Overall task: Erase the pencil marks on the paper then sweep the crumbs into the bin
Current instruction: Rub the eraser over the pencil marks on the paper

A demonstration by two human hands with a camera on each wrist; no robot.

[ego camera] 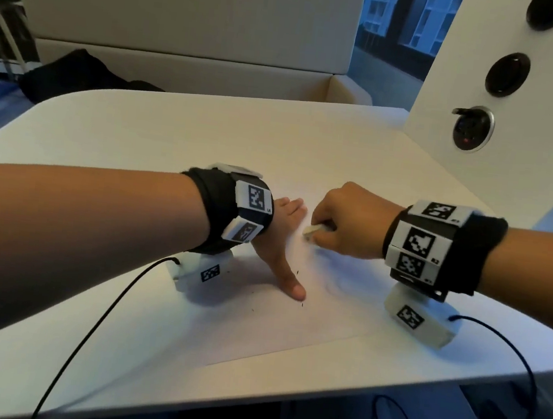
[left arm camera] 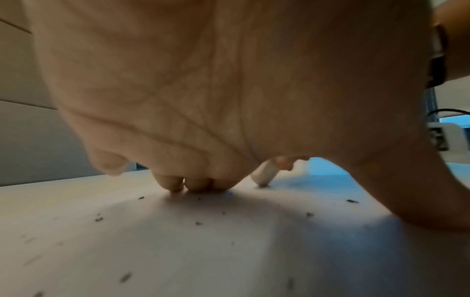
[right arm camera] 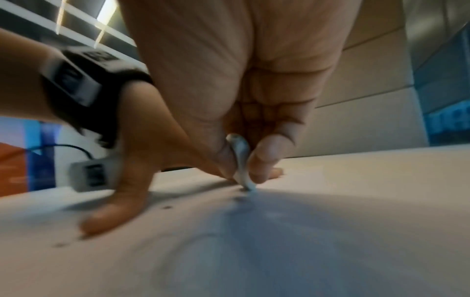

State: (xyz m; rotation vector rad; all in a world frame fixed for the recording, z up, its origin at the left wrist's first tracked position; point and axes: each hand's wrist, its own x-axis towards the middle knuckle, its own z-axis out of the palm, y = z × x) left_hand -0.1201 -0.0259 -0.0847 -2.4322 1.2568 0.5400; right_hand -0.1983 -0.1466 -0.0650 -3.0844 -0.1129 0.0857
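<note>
**Eraser rubbing a sheet of paper while the other hand pins it flat**

A small white eraser [ego camera: 313, 230] sits near the centre of the head view, tilted, with one lower corner touching the paper [ego camera: 290, 317]. The right hand [ego camera: 352, 223] pinches it between thumb and curled fingertips [right arm camera: 264, 160], close to the working end. The eraser looks light, slightly soft and grippy; a low pinch like this probably keeps it from bending or snapping.

The paper is thin, limp and likely to crease or slide. The left hand [ego camera: 285, 241], at nine o'clock from the eraser, lies spread on it with straight fingers, holding nothing, thumb pointing toward six o'clock.

Dark crumbs [left arm camera: 198, 223] are scattered over the sheet around the thumb. Faint curved pencil marks [ego camera: 335, 281] remain at five o'clock from the eraser.

All this rests on a pale table [ego camera: 173, 135]. No bin is visible.
</note>
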